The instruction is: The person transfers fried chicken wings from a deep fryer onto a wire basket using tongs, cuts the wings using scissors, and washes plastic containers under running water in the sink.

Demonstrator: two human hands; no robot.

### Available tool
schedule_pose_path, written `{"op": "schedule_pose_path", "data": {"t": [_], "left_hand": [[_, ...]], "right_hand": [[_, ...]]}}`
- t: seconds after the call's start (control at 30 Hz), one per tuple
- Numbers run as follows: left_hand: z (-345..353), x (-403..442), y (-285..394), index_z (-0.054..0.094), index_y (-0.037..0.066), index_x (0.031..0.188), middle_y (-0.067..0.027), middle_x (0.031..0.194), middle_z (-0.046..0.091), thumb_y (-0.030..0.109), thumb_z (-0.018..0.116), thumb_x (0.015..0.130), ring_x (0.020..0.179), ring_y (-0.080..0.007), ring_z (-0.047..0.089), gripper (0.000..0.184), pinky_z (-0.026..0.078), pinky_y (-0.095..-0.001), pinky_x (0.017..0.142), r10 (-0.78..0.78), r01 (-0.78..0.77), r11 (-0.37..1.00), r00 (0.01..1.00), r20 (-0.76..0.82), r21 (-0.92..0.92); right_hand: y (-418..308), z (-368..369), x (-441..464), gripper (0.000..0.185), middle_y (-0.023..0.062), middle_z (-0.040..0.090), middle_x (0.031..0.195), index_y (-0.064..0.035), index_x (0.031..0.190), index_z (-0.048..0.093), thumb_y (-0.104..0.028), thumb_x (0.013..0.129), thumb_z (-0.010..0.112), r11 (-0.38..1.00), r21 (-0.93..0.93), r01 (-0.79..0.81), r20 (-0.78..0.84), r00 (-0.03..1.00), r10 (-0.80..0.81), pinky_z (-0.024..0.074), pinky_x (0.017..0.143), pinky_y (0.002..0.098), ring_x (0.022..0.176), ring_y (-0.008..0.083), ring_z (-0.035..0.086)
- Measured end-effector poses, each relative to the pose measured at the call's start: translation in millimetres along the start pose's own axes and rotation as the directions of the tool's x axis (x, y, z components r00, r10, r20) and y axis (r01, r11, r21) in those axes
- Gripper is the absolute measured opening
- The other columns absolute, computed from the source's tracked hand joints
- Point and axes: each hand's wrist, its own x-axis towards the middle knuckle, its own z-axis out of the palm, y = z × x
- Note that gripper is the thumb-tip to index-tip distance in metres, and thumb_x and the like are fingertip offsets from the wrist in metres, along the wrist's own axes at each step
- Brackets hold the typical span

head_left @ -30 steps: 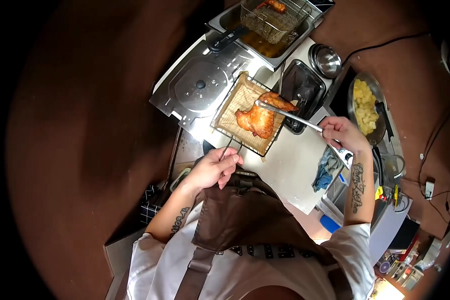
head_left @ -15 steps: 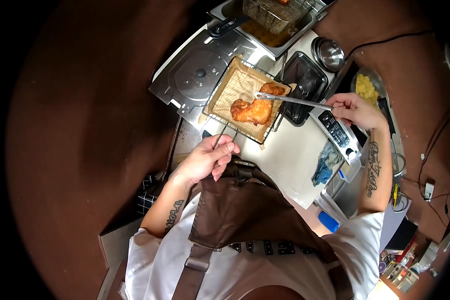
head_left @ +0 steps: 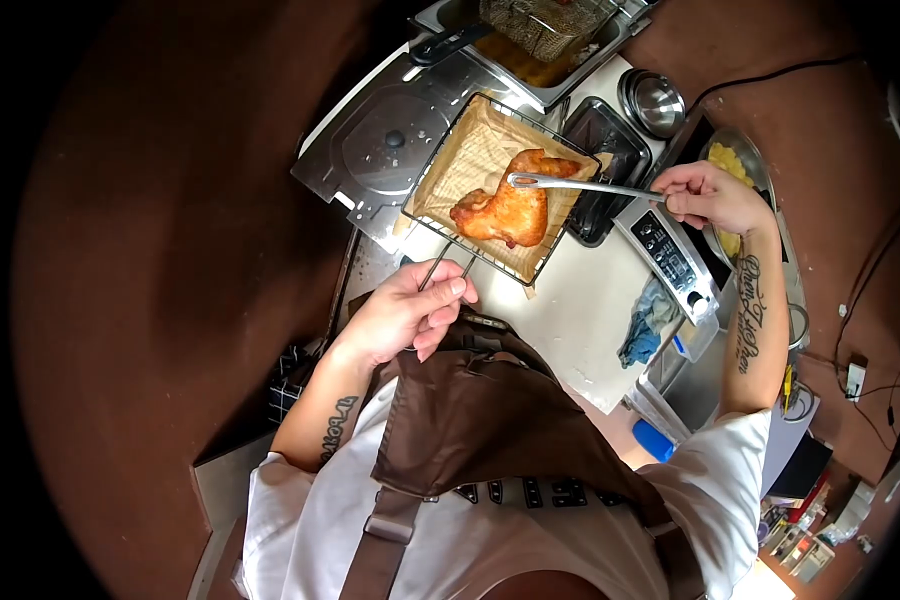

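My left hand (head_left: 422, 308) is closed round the wire handle of a square wire basket (head_left: 470, 248). Brown paper (head_left: 470, 165) lines the basket, and a golden-brown fried chicken wing (head_left: 518, 212) lies on it. In my right hand (head_left: 708, 200) are slim metal tongs (head_left: 590, 186), pinched near their end. Their looped tip rests on or just over the chicken; whether it grips the piece I cannot tell.
A fryer (head_left: 540, 95) with a mesh basket (head_left: 540, 30) stands at the top. Beside it lie a metal lid (head_left: 370, 150), a black tray (head_left: 610, 145), metal bowls (head_left: 655, 103), a control panel (head_left: 667, 258), a blue cloth (head_left: 650, 325) and a pan with yellow food (head_left: 725, 165).
The wire basket has risen slightly towards the camera and tilted a little. The chicken and tong tip have shifted slightly up and left, with my right hand following. Both hands keep their hold.
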Motion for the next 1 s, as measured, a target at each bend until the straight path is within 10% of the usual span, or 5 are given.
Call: {"op": "schedule_pose_path", "data": {"t": [0.2, 0.47, 1.0], "left_hand": [[0, 5, -5, 0.057, 0.001, 0.097, 0.0034, 0.062, 0.041, 0.022, 0.052, 0.101, 0.04, -0.0056, 0.036, 0.022, 0.032, -0.0216, 0.035, 0.034, -0.036, 0.999, 0.998, -0.061, -0.025], [6, 4, 8, 0.058, 0.003, 0.099, 0.0041, 0.063, 0.043, 0.022, 0.055, 0.1, 0.042, -0.0062, 0.039, 0.019, 0.035, -0.0225, 0.038, -0.016, 0.015, 1.0, 0.995, -0.101, -0.012], [9, -2, 15, 0.059, 0.001, 0.1, 0.0053, 0.062, 0.042, 0.022, 0.056, 0.099, 0.042, -0.0039, 0.038, 0.021, 0.033, -0.0202, 0.037, -0.051, 0.053, 0.998, 0.997, -0.059, 0.038]], "right_hand": [[-33, 8, -29, 0.019, -0.0001, 0.058, 0.074, -0.0017, 0.108, 0.064, -0.008, 0.09, 0.061, 0.918, -0.393, -0.055, -0.16, 0.987, -0.009, 0.0404, 0.054, 0.0229, 0.061, 0.0069, 0.049], [-88, 71, -102, 0.03, 0.0111, 0.058, 0.081, -0.0068, 0.108, 0.064, -0.008, 0.078, 0.066, 0.189, -0.968, -0.167, -0.249, 0.763, -0.597, 0.0451, 0.066, 0.0333, 0.075, 0.027, 0.058], [-108, 108, -82, 0.04, 0.0051, 0.056, 0.087, -0.0024, 0.11, 0.064, -0.011, 0.071, 0.063, -0.333, -0.943, -0.025, 0.187, 0.785, -0.59, 0.0408, 0.064, 0.0325, 0.075, 0.0197, 0.053]]}}
